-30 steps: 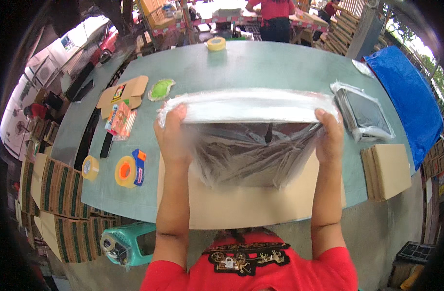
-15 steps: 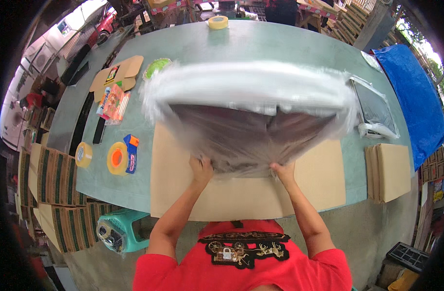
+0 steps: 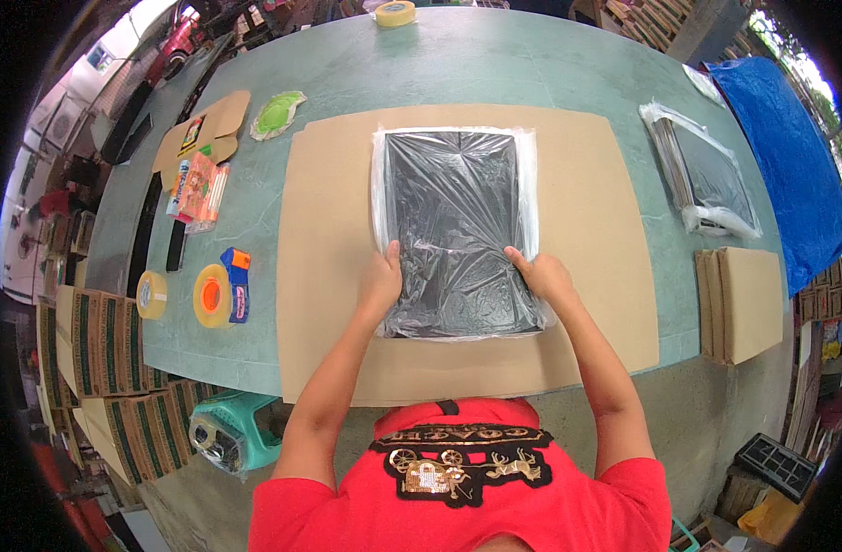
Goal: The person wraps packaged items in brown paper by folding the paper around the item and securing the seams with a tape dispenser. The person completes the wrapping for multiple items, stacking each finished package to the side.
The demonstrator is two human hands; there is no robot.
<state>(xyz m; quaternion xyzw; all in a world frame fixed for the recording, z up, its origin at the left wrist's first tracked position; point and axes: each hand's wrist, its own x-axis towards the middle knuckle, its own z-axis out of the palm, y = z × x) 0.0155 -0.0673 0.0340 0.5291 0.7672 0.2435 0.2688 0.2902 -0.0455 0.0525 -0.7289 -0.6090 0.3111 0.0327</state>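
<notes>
A flat black rectangular panel with a pale border [image 3: 458, 230], wrapped in clear creased plastic, lies on a wide sheet of brown cardboard [image 3: 329, 184]. My left hand [image 3: 379, 283] grips its left edge near the lower half, thumb on top. At the opposite edge my right hand [image 3: 542, 274] holds it the same way, thumb pressed on the plastic. The fingers beneath both edges are mostly hidden. A similar wrapped framed panel [image 3: 710, 175] rests on the table to the right, apart from my hands.
On the green table [image 3: 494, 64] at left are a tape dispenser [image 3: 223, 290], a tape roll [image 3: 151, 294], small colourful packets [image 3: 198, 189] and a green round item [image 3: 278, 115]. Folded cardboard [image 3: 738, 304] sits at right; another tape roll [image 3: 395, 14] lies at the far edge.
The wrapped panel has come down from a raised, tilted position to lie on the cardboard. My hands have moved from its near edge area to its two sides.
</notes>
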